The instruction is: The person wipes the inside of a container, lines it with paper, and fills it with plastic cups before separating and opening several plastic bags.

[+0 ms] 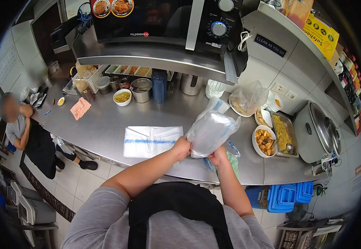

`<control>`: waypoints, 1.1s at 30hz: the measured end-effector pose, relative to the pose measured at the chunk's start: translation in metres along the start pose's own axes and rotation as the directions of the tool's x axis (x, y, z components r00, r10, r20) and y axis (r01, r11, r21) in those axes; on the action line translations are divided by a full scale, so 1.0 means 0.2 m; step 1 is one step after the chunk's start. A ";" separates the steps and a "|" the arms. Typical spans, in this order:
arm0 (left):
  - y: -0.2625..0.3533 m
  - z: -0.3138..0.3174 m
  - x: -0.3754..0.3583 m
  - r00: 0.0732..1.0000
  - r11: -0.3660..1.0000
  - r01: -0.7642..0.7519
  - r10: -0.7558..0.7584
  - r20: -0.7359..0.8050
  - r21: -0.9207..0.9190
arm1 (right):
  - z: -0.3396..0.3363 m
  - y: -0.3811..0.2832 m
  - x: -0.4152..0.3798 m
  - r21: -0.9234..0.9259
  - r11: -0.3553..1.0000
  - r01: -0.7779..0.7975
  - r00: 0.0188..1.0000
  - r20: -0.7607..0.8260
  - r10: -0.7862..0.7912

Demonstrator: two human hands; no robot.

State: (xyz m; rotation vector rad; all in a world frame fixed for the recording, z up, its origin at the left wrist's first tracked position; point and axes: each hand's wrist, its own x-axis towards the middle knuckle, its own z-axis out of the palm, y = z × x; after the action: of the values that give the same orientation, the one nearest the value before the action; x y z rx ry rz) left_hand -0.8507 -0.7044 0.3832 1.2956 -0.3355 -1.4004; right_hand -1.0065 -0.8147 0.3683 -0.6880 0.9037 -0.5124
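Note:
Both hands hold a clear plastic packet (213,130) of what look like folded plastic bags, tilted up above the counter's front edge. My left hand (182,148) is closed on its lower left corner. Gripping the lower right edge is my right hand (218,157), with its fingers partly hidden. To the left, a white folded sheet (152,142) with a blue stripe lies flat on the steel counter. Just beyond my right hand, crumpled blue and clear plastic (232,148) and a green cloth or bag (232,166) hang near the edge.
On the steel counter (101,133), a bowl of orange-brown food (265,141), a noodle tray (284,135) and a large pot (313,133) stand right. A blue tumbler (159,86) stands at the back below a microwave (147,20). A person (27,128) stands at far left.

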 end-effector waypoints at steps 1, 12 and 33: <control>0.01 0.03 -0.04 0.999 0.999 -0.037 0.037 -0.018 0.008 | 0.00 0.01 0.00 -0.015 1.000 0.025 1.000 -0.008 -0.025; 0.12 -0.47 -0.11 0.656 0.231 -0.415 0.746 0.113 0.880 | -0.12 -0.02 -0.25 -0.748 0.275 0.604 0.569 0.163 -0.806; 0.60 -0.60 -0.94 0.630 0.646 -0.714 0.761 -0.156 0.269 | 0.32 -0.45 -1.00 -0.568 -0.028 0.822 0.075 0.157 -0.985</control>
State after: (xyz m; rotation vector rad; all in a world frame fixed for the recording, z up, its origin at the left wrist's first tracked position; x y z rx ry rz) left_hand -0.7372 -0.5313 0.5302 1.2467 -0.7421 -0.4828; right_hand -1.0678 -0.7217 0.5679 -1.8715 0.7133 -1.7363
